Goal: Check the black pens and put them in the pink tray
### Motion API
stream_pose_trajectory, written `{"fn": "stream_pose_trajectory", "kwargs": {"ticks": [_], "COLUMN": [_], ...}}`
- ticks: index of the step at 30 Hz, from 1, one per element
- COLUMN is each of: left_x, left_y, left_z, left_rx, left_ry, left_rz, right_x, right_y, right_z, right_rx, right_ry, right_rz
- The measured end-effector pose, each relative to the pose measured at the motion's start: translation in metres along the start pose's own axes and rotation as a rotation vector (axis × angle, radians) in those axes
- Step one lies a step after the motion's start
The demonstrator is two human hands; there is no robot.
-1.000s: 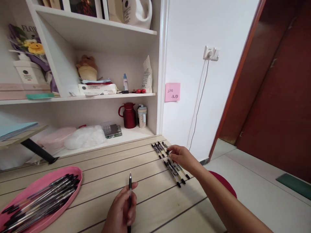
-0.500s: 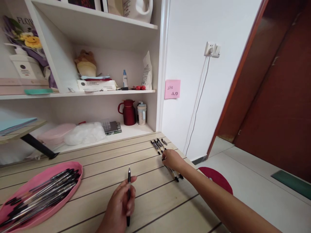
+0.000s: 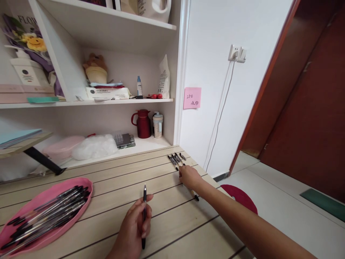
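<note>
My left hand (image 3: 134,225) is closed round a black pen (image 3: 144,216), held nearly upright over the table with its pale tip pointing up. At the table's right side, my right hand (image 3: 189,177) is closed, its fingertips down by a row of pens. Whatever it pinches is hidden behind the fingers. Several dark pens or caps (image 3: 173,162) lie side by side just beyond those fingers. The dark end of another pen (image 3: 196,197) shows below the right wrist. To the left, a pink oval tray (image 3: 90,185) holds many pens with black ends.
The slatted wooden table (image 3: 113,196) meets a white shelf unit with a red jug (image 3: 143,124), a pale cup (image 3: 157,126) and a plastic-wrapped bundle (image 3: 95,146). A small raised stand (image 3: 40,142) is at left. A red round stool (image 3: 241,199) is beyond the right edge.
The camera view has shifted slightly. My right hand has turned a little and stays by the row of pens; the small dark thing at its fingertips no longer shows. My left hand still holds its pen.
</note>
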State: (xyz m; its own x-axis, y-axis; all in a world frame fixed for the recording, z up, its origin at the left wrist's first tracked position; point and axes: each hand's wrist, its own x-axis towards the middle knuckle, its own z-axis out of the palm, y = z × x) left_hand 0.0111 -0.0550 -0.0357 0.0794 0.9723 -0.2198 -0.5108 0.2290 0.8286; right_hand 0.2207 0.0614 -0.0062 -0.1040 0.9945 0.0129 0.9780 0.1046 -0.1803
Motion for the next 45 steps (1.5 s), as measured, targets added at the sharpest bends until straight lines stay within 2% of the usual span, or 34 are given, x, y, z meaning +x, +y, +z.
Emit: {"fn": "stream_pose_trajectory", "kwargs": {"ticks": [10,21,27,32,34,36,40,42,45], "left_x": [-0.001,-0.003,-0.003,-0.004,-0.005,-0.007,-0.009,-0.010,-0.010], "left_y": [0.001,0.002,0.004,0.003,0.001,0.000,-0.003,-0.003,-0.001], "left_z": [0.000,0.002,0.002,0.005,0.006,0.008,0.012,0.013,0.014], "left_rx": [0.014,0.013,0.016,0.061,0.092,0.124,0.186,0.219,0.255], "left_ry": [-0.027,-0.030,-0.032,-0.058,-0.086,-0.114,-0.150,-0.152,-0.146], "left_rz": [0.013,0.000,-0.017,-0.012,-0.014,-0.010,0.014,0.028,0.031], "right_x": [-0.002,-0.017,-0.017,-0.020,-0.026,-0.036,-0.061,-0.069,-0.071], "right_y": [0.018,0.013,0.009,0.009,0.002,-0.012,-0.055,-0.073,-0.089], "right_z": [-0.017,0.005,0.006,0.003,0.001,0.001,0.008,0.013,0.019], "right_rx": [0.024,-0.102,-0.101,-0.041,0.098,0.410,1.257,1.456,1.548], "right_ry": [0.085,0.054,0.023,0.059,0.105,0.093,-0.208,-0.244,-0.148], "right_rz": [0.026,0.043,0.058,0.086,0.079,0.026,-0.046,-0.035,0.007]}}
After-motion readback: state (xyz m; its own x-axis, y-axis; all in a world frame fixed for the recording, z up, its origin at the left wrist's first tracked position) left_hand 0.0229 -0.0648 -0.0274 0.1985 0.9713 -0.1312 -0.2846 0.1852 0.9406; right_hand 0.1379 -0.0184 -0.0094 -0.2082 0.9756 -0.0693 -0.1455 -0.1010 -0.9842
